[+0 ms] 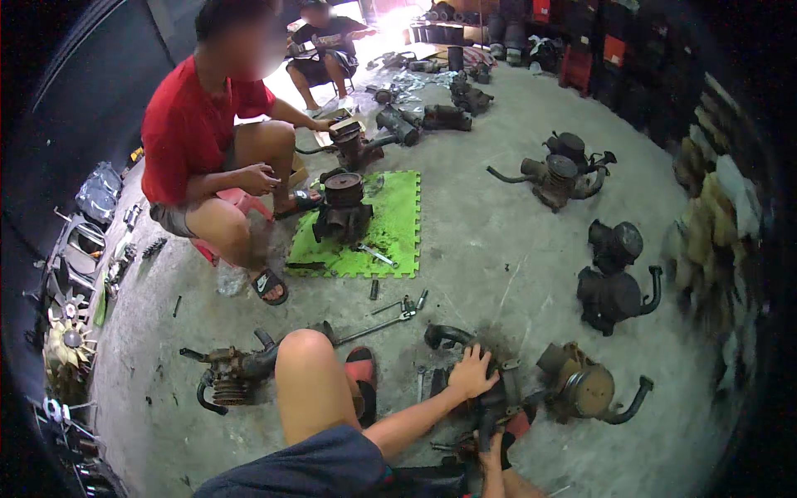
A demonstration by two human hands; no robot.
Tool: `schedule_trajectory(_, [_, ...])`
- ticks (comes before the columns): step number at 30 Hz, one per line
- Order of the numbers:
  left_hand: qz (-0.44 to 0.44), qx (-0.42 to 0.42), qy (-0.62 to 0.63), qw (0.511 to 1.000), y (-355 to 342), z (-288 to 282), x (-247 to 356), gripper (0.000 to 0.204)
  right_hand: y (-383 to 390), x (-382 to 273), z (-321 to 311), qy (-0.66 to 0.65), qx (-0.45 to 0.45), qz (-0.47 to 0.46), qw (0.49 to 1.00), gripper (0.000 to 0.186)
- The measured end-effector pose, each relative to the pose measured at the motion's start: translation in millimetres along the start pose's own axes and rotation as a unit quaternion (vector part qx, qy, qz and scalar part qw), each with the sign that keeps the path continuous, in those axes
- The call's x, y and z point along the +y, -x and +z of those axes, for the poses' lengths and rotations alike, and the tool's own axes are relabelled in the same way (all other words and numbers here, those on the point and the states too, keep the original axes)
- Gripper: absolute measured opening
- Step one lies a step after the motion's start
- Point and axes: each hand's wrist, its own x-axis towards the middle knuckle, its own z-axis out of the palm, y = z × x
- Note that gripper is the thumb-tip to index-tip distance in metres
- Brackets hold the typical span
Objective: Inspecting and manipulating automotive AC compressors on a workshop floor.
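Observation:
On the floor before me lies a dark, greasy engine part point(496, 397), and a curved black pipe point(448, 334) sticks out at its far left. My left hand point(473, 373) rests on top of it with the fingers spread. Lower down, my right hand point(491, 459) is closed around a dark tube-like piece point(488, 433) of the same part. That hand's fingertips are partly hidden. A small wrench point(421, 382) lies just left of the part. Farther off are a ratchet wrench point(374, 326) and a loose socket point(374, 289).
A rusty pump-like assembly point(237, 365) lies left of my knee; another with a round plate point(588, 390) stands at right. More dark assemblies point(614, 295) sit beyond. A co-worker in a red shirt point(195, 124) sits by a green foam mat point(403, 224) holding another assembly point(343, 212).

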Motion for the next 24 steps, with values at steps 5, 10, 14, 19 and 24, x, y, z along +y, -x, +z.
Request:
schedule_trajectory(5, [0.000, 0.002, -0.010, 1.000, 3.6, 3.3, 0.2, 0.058, -36.2, 40.2, 5.4, -0.047, 0.002, -0.029, 0.998, 0.084])
schedule_trajectory(10, [0.008, 0.014, -0.005, 1.000, 6.0, 1.5, -7.9, 0.057, -33.0, 40.9, 0.0, 0.037, 0.084, -0.175, 0.980, 0.071])
schedule_trajectory(14, [0.011, 0.013, 0.005, 1.000, 2.1, -3.6, -1.4, 0.057, -28.7, 41.7, 3.5, 0.080, 0.135, -0.262, 0.952, 0.063])
schedule_trajectory(19, [0.010, 0.019, -0.009, 1.000, 2.3, 4.6, -5.4, 0.058, -39.6, 39.4, -35.2, 0.085, 0.087, -0.231, 0.965, 0.070])
schedule_trajectory(24, [0.007, 0.018, 0.017, 1.000, -1.8, 2.7, -0.7, 0.059, -42.8, 38.5, -31.0, 0.075, 0.035, -0.200, 0.976, 0.077])
